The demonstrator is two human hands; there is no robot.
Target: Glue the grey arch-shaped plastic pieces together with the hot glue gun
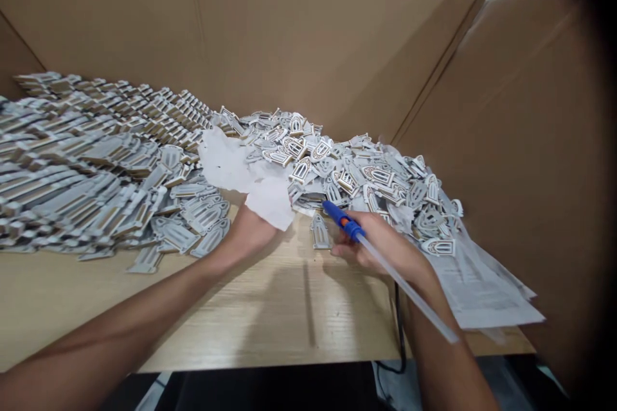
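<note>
My right hand [373, 244] is wrapped round a blue glue gun [343, 219], its nozzle pointing up and left and a long translucent glue stick [409, 289] sticking out of its back. Torn white paper [270, 196] covers the fingers of my left hand [255, 228], at the near edge of a heap of loose window-shaped pieces [337, 167]. What those fingers hold, if anything, is hidden. One grey arched piece [320, 232] lies on the table between my hands, just left of my right fingers.
Dense rows of stacked pieces [72, 186] fill the left side of the wooden table [270, 321]. Cardboard walls [289, 32] rise behind and at the right. White paper sheets [482, 289] lie under the heap's right end. A black cable [399, 327] hangs over the front edge.
</note>
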